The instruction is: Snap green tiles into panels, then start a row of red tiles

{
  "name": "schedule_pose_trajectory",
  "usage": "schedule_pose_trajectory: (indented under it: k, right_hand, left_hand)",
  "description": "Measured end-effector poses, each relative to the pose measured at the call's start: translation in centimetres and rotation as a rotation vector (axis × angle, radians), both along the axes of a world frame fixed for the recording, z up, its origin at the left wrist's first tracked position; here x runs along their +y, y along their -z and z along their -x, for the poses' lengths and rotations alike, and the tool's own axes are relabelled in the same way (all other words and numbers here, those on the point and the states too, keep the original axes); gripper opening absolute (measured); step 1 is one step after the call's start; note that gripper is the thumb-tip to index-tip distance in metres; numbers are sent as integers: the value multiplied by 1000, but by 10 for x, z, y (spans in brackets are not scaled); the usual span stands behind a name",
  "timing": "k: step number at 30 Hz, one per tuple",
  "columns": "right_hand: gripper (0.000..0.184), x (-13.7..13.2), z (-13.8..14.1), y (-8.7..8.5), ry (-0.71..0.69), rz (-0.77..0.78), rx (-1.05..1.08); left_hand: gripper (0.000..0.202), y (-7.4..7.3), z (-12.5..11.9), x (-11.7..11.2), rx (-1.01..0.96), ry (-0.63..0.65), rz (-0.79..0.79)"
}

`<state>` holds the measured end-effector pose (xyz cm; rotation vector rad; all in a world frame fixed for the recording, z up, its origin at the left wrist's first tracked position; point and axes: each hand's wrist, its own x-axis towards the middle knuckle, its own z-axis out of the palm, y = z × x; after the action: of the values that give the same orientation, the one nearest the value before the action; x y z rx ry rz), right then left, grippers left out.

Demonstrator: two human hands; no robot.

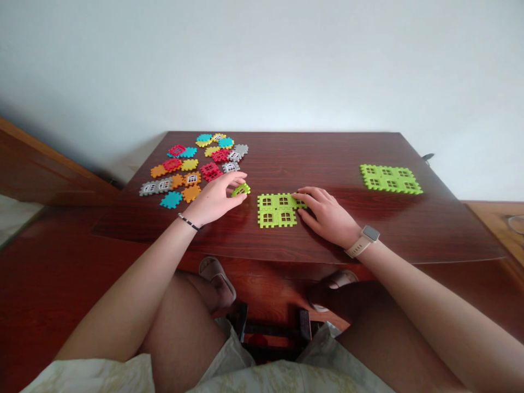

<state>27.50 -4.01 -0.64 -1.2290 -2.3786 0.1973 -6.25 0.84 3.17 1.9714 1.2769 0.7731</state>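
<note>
My left hand (216,197) holds a single green interlocking window tile (241,190) between thumb and fingers, just above the table and left of a joined green panel (275,209). That panel lies flat, made of several window tiles, and its lower right corner has a gap. My right hand (325,214) rests at the panel's right end. Its fingertips touch the upper right tile (300,203) and partly cover it, with the thumb reaching toward the gap.
On the left of the dark wooden table (311,158) lie loose tiles in several colours, including blue (171,200), orange (191,193), red (211,171) and grey (148,188). A larger green panel (391,179) lies flat at the right. Behind the table stands a pale wall (278,65).
</note>
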Motion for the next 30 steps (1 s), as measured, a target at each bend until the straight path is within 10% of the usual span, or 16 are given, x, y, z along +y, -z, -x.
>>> schedule_pose_trajectory:
  k: [11,21,30]
  right_hand:
    - [42,-1,-1,1,7,-1,-12]
    - [42,0,-1,0,4,4,-14]
    - [41,0,-2,2,0,-11,-12]
  left_hand:
    - [30,-9,-13,-4,-843,-112,701]
    - [68,-3,-21,-12,-719,-12,512]
    - [63,5,-31,-17,-796,-6,495]
